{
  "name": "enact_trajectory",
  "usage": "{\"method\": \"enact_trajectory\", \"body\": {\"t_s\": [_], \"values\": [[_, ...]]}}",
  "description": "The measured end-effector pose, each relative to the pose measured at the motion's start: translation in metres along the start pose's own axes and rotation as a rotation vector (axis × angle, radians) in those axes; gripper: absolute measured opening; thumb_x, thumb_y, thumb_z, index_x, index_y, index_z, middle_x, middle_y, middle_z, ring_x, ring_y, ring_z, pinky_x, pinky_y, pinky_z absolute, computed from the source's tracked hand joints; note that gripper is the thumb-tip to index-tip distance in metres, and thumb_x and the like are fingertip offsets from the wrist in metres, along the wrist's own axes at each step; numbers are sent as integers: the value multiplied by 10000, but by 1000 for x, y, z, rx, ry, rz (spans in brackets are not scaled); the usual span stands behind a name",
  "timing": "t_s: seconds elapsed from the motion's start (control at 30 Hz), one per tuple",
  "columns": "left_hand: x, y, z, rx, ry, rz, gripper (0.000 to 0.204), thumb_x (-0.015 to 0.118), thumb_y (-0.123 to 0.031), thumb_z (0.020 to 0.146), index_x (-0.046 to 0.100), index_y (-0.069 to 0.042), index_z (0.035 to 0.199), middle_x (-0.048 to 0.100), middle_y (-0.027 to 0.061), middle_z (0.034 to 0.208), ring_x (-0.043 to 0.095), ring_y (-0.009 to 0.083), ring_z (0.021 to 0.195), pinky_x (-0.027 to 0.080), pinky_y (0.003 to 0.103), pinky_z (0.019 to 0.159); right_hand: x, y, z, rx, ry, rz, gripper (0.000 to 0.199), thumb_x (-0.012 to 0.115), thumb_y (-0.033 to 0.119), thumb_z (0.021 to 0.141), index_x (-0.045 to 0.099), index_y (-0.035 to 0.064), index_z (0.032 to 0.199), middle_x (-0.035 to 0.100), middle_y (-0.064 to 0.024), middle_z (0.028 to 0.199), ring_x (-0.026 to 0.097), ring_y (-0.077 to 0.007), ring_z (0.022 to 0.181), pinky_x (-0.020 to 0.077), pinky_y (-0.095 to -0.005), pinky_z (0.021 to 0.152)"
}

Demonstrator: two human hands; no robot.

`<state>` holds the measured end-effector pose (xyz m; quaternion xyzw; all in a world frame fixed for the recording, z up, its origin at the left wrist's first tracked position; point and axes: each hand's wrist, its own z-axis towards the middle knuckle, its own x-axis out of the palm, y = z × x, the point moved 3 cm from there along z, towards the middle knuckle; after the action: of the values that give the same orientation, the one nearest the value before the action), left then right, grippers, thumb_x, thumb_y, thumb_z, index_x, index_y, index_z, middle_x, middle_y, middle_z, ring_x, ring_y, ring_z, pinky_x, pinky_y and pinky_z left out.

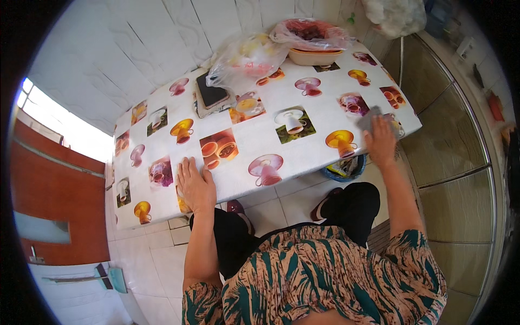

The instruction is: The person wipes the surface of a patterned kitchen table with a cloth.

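Note:
My left hand [195, 184] lies flat on the near edge of the table, fingers stretched out over the white tablecloth [246, 176] printed with cups and saucers. Toward the table's right end, my right hand [381, 142] rests on a grey cloth [369, 119], which shows beyond and beside the fingertips. The cloth is pressed to the tabletop under the hand; how the fingers grip it is partly hidden.
At the back of the table sit a dark phone-like slab [211, 92] on a folded cloth, a clear plastic bag [246, 59], and a tan basin [316, 57] holding a bag of dark red contents. A blue bin [346, 172] stands below the near edge. Cabinets [449, 130] line the right.

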<state>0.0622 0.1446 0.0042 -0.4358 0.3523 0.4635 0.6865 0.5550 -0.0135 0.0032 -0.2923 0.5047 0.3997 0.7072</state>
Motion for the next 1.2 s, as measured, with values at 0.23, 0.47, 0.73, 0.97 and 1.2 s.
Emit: {"method": "enact_trajectory", "body": {"t_s": [0.23, 0.47, 0.73, 0.97, 1.2], "values": [[-4, 1, 0, 7, -6, -2, 439, 473, -268, 967, 509, -4, 1316, 457, 170, 1432, 336, 339, 1386, 216, 469, 1152, -48, 198, -60, -567, 157, 339, 696, 559, 386, 915, 322, 57, 1480, 304, -170, 1532, 242, -315, 1441, 207, -477, 1157], [-7, 4, 1, 39, -47, -63, 395, 488, -233, 957, 551, -8, 1276, 508, 164, 1389, 390, 340, 1353, 260, 454, 1131, -34, 330, -46, -915, 191, 562, 646, 461, 436, 960, 333, 72, 1479, 260, -140, 1562, 203, -287, 1457, 157, -435, 1180], [-16, 0, 0, 47, -49, -35, 418, 531, -239, 933, 562, 0, 1274, 521, 176, 1379, 418, 356, 1332, 303, 464, 1107, 1, 294, 49, -729, 218, 426, 660, 464, 453, 956, 313, 101, 1494, 266, -125, 1563, 209, -279, 1459, 182, -442, 1172], [-21, -10, 1, 6, -19, -31, 414, 513, -263, 953, 576, 9, 1259, 517, 182, 1385, 424, 357, 1328, 308, 459, 1106, 21, 214, 130, -460, 254, 236, 645, 363, 481, 981, 272, 132, 1516, 224, -99, 1586, 183, -249, 1469, 163, -426, 1174], [-23, -9, 3, 14, -19, -61, 385, 543, -233, 939, 586, 18, 1228, 530, 189, 1366, 438, 364, 1314, 322, 465, 1097, 27, 169, 159, -327, 247, 255, 643, 372, 478, 984, 269, 131, 1516, 219, -95, 1586, 173, -254, 1472, 156, -435, 1182]]}}
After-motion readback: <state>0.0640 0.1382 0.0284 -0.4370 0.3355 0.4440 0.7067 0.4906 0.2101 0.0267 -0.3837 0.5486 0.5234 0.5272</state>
